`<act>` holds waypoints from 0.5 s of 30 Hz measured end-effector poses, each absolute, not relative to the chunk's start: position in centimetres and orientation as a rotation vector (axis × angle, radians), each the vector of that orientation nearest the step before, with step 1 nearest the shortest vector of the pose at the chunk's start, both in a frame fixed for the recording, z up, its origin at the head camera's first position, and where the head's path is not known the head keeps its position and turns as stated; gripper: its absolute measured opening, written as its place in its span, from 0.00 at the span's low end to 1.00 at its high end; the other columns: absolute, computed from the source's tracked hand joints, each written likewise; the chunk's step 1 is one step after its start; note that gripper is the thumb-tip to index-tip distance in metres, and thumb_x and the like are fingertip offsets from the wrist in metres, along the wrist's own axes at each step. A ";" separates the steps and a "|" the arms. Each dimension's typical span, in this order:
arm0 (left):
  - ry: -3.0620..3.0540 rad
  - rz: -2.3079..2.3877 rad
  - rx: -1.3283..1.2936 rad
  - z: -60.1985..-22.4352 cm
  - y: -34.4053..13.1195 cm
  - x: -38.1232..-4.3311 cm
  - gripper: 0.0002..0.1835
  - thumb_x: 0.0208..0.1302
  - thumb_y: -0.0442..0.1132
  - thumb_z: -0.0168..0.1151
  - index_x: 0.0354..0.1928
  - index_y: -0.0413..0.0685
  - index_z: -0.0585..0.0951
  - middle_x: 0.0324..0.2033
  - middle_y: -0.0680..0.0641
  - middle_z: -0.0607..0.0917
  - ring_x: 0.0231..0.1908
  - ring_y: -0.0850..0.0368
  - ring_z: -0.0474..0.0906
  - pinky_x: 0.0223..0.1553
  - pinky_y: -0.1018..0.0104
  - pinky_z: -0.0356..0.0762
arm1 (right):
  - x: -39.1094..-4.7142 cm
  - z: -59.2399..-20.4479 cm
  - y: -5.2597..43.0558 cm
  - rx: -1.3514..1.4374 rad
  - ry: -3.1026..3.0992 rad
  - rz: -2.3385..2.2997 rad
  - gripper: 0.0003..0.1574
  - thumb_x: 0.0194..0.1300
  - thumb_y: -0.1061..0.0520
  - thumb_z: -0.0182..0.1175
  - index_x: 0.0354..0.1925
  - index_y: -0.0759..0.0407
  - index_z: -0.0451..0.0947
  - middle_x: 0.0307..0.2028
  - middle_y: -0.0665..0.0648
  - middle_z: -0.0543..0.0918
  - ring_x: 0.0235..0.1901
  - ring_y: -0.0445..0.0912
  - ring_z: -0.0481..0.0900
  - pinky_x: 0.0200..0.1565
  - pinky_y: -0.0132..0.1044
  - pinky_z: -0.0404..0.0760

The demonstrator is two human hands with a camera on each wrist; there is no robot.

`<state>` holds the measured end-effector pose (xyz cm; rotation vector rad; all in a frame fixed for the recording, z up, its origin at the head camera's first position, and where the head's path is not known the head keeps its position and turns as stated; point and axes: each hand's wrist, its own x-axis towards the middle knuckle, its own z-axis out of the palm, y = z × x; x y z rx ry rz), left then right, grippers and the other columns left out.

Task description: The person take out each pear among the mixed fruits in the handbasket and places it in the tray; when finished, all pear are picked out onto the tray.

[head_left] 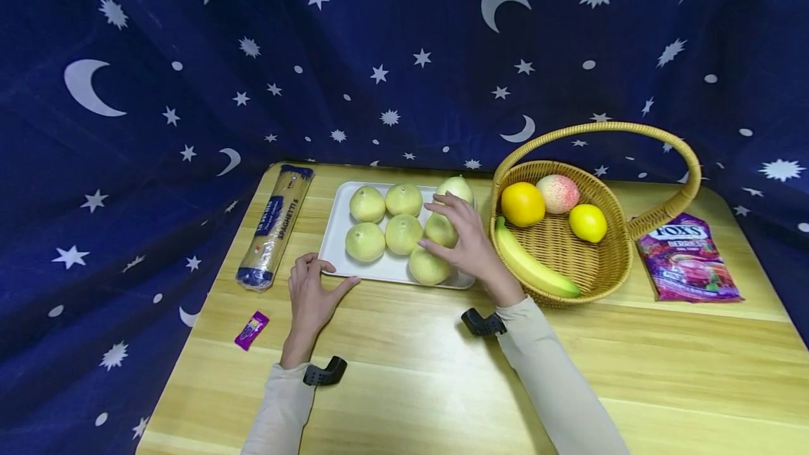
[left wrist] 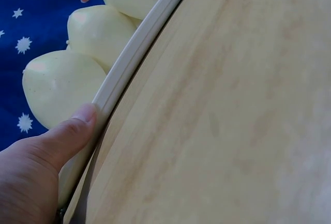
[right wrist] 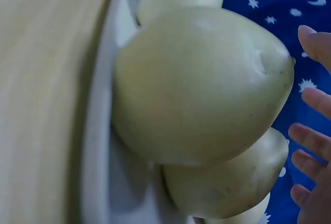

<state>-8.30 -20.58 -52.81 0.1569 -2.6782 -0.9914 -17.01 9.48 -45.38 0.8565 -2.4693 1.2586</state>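
Several pale yellow-green round fruits (head_left: 366, 242) with slightly tapered tops, pomelo-like, sit on a white tray (head_left: 387, 274). At the tray's near left corner my left hand (head_left: 312, 295) holds the rim. In the left wrist view its thumb (left wrist: 72, 133) lies against the tray's edge. My right hand (head_left: 469, 237) hovers over the fruits at the tray's right end, fingers spread. In the right wrist view a large fruit (right wrist: 201, 84) fills the middle, with a gap between it and the fingers (right wrist: 310, 141). From above, this hand partly covers the fruits beneath it.
Right of the tray stands a wicker basket (head_left: 622, 258) with a tall handle, holding a banana (head_left: 534, 265), an orange (head_left: 522, 204), a peach (head_left: 557, 194) and a lemon (head_left: 588, 223). A candy bag (head_left: 689, 262), spaghetti pack (head_left: 276, 227) and small purple packet (head_left: 251, 331) lie about.
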 end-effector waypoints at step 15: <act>-2.677 -0.992 0.158 -53.1 -20.6 -8.4 0.29 0.44 0.58 0.78 0.36 0.46 0.75 0.55 0.36 0.71 0.51 0.41 0.64 0.54 0.49 0.58 | -20.7 -44.8 9.0 0.577 -2.646 1.271 0.30 0.65 0.44 0.62 0.61 0.56 0.75 0.68 0.62 0.68 0.73 0.66 0.51 0.71 0.62 0.46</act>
